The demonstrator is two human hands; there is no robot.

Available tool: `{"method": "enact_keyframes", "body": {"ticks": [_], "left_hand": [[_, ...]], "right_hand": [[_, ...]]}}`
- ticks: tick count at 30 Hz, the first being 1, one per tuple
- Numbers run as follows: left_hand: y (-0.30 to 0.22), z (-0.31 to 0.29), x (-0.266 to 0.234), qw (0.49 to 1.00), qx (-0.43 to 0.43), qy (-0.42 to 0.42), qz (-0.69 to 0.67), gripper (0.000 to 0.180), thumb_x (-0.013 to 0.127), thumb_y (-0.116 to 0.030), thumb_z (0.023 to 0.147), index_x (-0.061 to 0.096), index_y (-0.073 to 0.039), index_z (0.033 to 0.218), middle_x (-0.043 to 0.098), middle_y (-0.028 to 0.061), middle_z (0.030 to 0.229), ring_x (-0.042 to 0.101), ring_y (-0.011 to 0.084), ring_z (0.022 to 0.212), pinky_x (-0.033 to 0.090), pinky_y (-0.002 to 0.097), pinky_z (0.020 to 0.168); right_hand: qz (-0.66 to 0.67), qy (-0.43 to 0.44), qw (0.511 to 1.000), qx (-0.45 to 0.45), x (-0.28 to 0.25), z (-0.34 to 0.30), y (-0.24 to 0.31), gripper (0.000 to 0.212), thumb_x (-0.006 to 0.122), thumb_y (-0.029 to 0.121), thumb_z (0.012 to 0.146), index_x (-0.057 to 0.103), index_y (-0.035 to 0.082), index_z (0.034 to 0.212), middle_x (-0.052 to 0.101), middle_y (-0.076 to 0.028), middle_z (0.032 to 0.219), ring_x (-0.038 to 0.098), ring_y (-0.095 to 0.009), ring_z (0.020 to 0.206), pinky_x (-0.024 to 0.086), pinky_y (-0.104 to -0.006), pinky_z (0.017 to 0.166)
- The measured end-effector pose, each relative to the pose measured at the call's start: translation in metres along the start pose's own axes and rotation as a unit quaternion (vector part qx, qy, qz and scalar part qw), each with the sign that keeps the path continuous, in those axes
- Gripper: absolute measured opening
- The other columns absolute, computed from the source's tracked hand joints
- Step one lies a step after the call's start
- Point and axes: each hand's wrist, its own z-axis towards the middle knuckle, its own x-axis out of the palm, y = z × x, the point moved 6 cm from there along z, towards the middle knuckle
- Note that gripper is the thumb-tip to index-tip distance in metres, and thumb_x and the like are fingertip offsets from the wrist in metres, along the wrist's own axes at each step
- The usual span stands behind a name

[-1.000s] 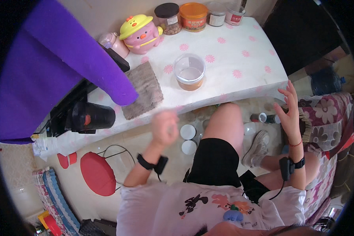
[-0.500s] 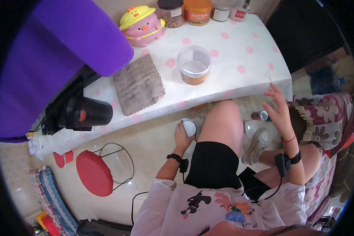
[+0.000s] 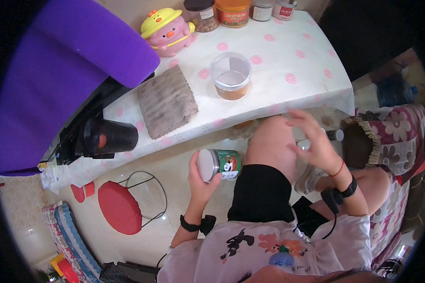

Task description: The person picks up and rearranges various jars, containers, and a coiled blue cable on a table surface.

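My left hand [image 3: 202, 183] grips a jar [image 3: 227, 163] with a green label and a pale lid, tilted on its side with the lid toward the left. Beside my bent knee hovers my right hand [image 3: 315, 145], its fingers apart and slightly blurred, nothing in them. On the table, a clear plastic tub [image 3: 231, 78] stands without a lid, with a brownish band round its bottom. A grey-brown cloth [image 3: 168, 101] lies flat to the left of the tub.
The table [image 3: 278, 66] has a white flowered cover. A pink pig figure [image 3: 169, 34] and several jars stand along its back. At the left are a black cup [image 3: 109, 137] and a purple cloth cover [image 3: 85, 52]. A red stool [image 3: 120, 207] stands on the floor.
My left hand has lifted the jar from low near the floor and tipped it so its label shows. My right hand has moved left and down, toward my knee.
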Motion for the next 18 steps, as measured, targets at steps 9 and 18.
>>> {"method": "enact_keyframes", "body": {"ticks": [9,18], "left_hand": [[-0.119,0.014,0.054,0.988,0.042,0.136,0.055,0.076,0.074,-0.026,0.078,0.035,0.003,0.136,0.052,0.0193,0.127,0.058,0.0290,0.108,0.046,0.0373,0.092],[0.077,-0.005,0.078,0.916,0.119,0.191,0.331,0.070,0.068,-0.019,0.081,0.035,-0.008,0.141,0.034,0.0183,0.142,0.038,0.0395,0.127,0.039,0.0468,0.101]], "right_hand": [[0.048,0.145,0.972,-0.179,0.073,-0.011,0.063,0.108,0.085,0.021,0.060,0.022,0.007,0.147,0.032,-0.025,0.144,0.050,-0.041,0.117,0.043,-0.0418,0.097],[0.271,0.053,0.960,0.033,0.055,-0.002,-0.007,0.111,0.085,0.021,0.065,0.011,0.004,0.147,0.041,-0.021,0.132,0.044,-0.031,0.122,0.037,-0.0390,0.102]]}}
